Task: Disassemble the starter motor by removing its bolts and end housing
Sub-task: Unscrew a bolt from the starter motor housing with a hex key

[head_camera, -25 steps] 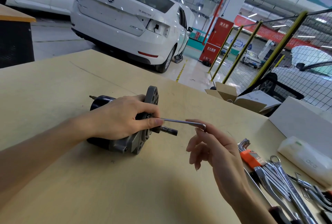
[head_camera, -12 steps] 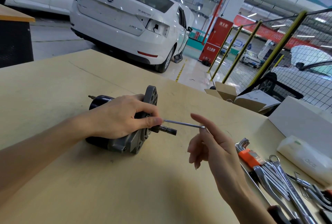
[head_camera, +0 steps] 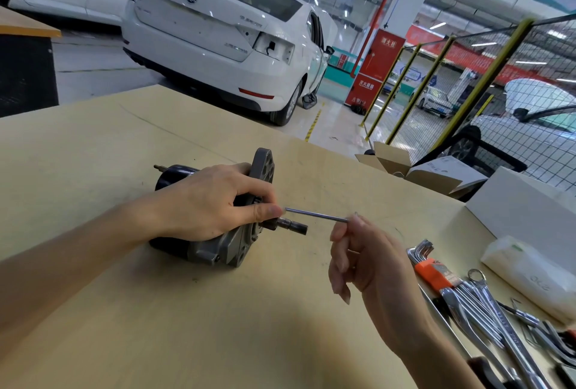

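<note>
The starter motor (head_camera: 226, 248) lies on its side on the wooden table (head_camera: 149, 326), black body to the left, grey end housing and shaft (head_camera: 294, 227) to the right. My left hand (head_camera: 202, 201) grips the motor from above, and its thumb and forefinger meet at the housing where the tip of a thin hex key (head_camera: 314, 215) enters. The key runs right to my right hand (head_camera: 374, 261), which holds its outer end at the fingertips. That hand hides the key's bent end, and its other fingers hang curled.
To the right lie an orange-holdered hex key set (head_camera: 433, 273), several chrome wrenches (head_camera: 486, 310), a white packet (head_camera: 530, 273) and a white box (head_camera: 523, 201). An open cardboard box (head_camera: 402, 164) stands past the table's far edge. White cars and mesh fencing are behind.
The right hand's fingers worked the key's outer end round: its bend showed at the fingertip, the forefinger stretched out, and now it is curled over the end. Motor and left hand stayed put.
</note>
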`<state>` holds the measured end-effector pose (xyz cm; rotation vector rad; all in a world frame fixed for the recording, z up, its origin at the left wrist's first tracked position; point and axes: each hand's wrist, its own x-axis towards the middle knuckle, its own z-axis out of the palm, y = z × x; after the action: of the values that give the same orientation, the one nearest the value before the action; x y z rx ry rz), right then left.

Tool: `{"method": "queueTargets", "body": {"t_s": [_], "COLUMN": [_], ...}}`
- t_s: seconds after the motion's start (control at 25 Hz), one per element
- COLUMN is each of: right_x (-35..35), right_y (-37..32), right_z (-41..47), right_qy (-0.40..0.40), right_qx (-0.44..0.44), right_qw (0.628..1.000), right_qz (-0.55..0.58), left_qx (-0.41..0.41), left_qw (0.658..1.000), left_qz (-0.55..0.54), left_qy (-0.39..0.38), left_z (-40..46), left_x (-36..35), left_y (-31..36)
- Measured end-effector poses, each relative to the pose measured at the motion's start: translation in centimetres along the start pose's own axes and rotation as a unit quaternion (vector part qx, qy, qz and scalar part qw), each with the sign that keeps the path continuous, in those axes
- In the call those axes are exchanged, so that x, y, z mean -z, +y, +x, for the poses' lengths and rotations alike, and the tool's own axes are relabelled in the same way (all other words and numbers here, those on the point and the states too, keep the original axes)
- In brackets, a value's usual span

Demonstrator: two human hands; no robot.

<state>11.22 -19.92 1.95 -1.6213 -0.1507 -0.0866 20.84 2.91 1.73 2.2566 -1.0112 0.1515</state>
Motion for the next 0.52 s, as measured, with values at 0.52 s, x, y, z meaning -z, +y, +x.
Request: {"method": "queueTargets", "body": {"t_s": [0.52], "right_x": [-0.42], "right_y": [0.62], "right_z": [-0.12], "right_qy": [0.077], "right_qx": [0.156], "right_qw": [0.947], "right_qz": [-0.27], "left_qx": [0.001], "left_qw": [1.0], "left_qz": [0.003], "left_qy": [0.002], "left_z": [-0.03], "left_x": [0.07], "left_y": [0.24]}}
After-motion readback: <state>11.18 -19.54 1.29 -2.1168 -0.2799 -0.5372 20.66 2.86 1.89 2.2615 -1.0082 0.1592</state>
